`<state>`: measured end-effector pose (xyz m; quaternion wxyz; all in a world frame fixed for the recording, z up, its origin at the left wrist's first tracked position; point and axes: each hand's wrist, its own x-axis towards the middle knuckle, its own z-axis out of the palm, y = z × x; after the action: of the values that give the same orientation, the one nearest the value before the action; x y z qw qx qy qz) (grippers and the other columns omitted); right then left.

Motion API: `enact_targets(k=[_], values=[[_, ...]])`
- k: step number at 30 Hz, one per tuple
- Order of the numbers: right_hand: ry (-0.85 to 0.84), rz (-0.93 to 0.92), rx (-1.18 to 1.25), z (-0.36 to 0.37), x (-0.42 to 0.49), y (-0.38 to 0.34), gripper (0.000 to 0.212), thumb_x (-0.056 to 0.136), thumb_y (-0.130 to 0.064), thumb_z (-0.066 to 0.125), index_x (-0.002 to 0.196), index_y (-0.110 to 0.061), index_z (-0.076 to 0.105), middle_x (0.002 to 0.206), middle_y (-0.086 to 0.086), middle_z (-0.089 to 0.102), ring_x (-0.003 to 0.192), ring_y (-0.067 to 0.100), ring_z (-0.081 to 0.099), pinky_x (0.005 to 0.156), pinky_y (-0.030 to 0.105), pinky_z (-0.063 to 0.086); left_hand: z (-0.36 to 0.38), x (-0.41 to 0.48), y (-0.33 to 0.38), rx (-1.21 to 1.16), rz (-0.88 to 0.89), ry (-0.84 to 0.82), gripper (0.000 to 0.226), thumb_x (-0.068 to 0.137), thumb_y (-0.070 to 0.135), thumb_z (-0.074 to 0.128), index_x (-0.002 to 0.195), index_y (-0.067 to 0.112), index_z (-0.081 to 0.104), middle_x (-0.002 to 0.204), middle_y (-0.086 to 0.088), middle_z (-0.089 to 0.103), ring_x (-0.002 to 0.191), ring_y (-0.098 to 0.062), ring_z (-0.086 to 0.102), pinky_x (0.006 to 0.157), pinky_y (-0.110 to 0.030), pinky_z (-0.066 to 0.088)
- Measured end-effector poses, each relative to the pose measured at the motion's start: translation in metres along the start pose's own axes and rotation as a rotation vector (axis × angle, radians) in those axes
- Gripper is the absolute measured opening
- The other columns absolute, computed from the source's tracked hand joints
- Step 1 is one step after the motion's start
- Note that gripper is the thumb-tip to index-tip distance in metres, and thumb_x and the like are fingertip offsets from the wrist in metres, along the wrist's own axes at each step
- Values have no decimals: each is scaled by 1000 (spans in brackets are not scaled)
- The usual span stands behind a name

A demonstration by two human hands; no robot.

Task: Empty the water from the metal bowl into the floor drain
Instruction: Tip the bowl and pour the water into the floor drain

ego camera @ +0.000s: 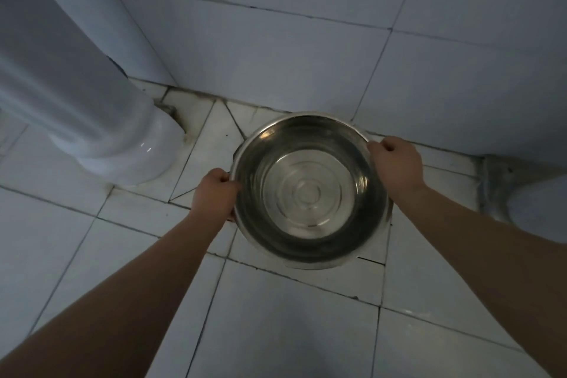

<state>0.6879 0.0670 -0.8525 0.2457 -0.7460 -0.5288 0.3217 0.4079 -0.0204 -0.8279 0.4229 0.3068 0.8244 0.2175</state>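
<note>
Looking down through the head camera from my remote station, I see a pale tiled wall filling the upper frame. It meets a white tiled floor along a join of dark, stained grout. At left a white ceramic pedestal stands with its foot on the floor against the wall. A second white fixture shows at the right edge. Between them the metal bowl is held above the floor tiles near the wall, its mouth open toward the camera and its ringed base shining. Whether water lies in it I cannot tell. The left hand grips the bowl's left rim, and the right hand grips the right rim farther from me. The fingers of both hands are curled tight round that rim.
</note>
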Motion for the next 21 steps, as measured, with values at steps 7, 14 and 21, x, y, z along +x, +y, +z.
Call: enact_targets(k=[7, 14, 21], values=[[30, -47, 39, 4, 3, -2, 35, 82, -25, 53, 54, -16, 36, 50, 0, 33, 47, 14, 33, 48, 27, 27, 2, 12, -1, -27, 7, 8, 12, 85, 13, 54, 96, 7, 56, 92, -19, 65, 83, -38, 66, 80, -54, 57], [33, -49, 54, -9, 4, -6, 31, 78, -26, 56, 55, -15, 39, 52, 2, 35, 51, 17, 34, 50, 29, 28, 14, 12, -6, -298, -48, -7, 31, 90, 6, 51, 119, -5, 57, 73, -4, 56, 62, -18, 56, 63, -33, 50], [18, -61, 40, -16, 1, -6, 30, 80, -26, 58, 57, -14, 43, 53, 2, 38, 50, 16, 38, 50, 28, 31, 17, 14, -13, -294, -59, -23, 33, 90, 5, 50, 121, -5, 56, 71, -3, 56, 61, -17, 55, 57, -31, 51]])
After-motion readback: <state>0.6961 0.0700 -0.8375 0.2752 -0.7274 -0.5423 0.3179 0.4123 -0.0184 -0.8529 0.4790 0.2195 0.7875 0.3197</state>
